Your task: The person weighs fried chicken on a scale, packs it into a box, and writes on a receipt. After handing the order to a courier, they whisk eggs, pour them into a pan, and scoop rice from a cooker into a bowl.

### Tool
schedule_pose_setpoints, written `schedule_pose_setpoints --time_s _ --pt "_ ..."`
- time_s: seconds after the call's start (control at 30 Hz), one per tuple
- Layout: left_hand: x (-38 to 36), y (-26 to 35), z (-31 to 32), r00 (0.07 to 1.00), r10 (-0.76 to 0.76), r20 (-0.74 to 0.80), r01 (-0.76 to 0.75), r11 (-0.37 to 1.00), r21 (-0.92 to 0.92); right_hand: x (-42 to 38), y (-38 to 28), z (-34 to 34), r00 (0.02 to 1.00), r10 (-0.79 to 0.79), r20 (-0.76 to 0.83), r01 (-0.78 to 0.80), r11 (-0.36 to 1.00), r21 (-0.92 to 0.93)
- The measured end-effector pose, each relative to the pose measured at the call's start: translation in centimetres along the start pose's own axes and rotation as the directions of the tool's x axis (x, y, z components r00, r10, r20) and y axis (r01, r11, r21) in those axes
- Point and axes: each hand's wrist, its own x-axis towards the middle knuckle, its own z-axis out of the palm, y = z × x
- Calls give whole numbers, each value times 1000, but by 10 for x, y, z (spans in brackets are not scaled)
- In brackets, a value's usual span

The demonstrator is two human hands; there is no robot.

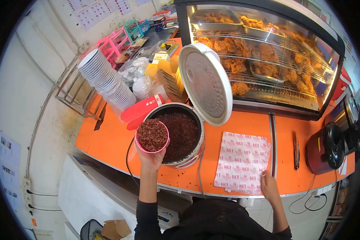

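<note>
My left hand [154,157] is wrapped round a pink bowl [167,140] heaped with dark reddish-brown rice [152,135]. The bowl is held over the left rim of an open cooker [203,142], which has more of the dark rice inside. The cooker's white lid [206,84] stands raised at the back. To the right of the cooker, a stack of printed paper sheets [243,162] lies on the orange counter. My right hand [268,182] is at the right edge of the paper; its fingers look curled, and whether they pinch a sheet is unclear.
Behind the cooker is a glass display case [268,105] of fried chicken. Stacked white cups [108,82], red cartons [142,109] and pink baskets [114,44] stand at the left back. Tongs [296,150] and a dark red cooker [325,148] are on the right. A cable [200,178] hangs over the front edge.
</note>
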Motion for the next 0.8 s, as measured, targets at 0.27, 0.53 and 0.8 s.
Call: schedule_pose_setpoints --time_s 0.27,0.53,0.8 --pt "4 -7 -9 1000 15 -19 -13 997 81 68 -225 24 890 -448 88 363 811 459" --pt "11 -5 -6 978 -15 -210 95 921 378 93 -262 48 770 -604 204 613 790 24" --pt "19 2 -11 945 -109 -309 271 790 549 83 -243 89 763 -640 95 646 747 -159"
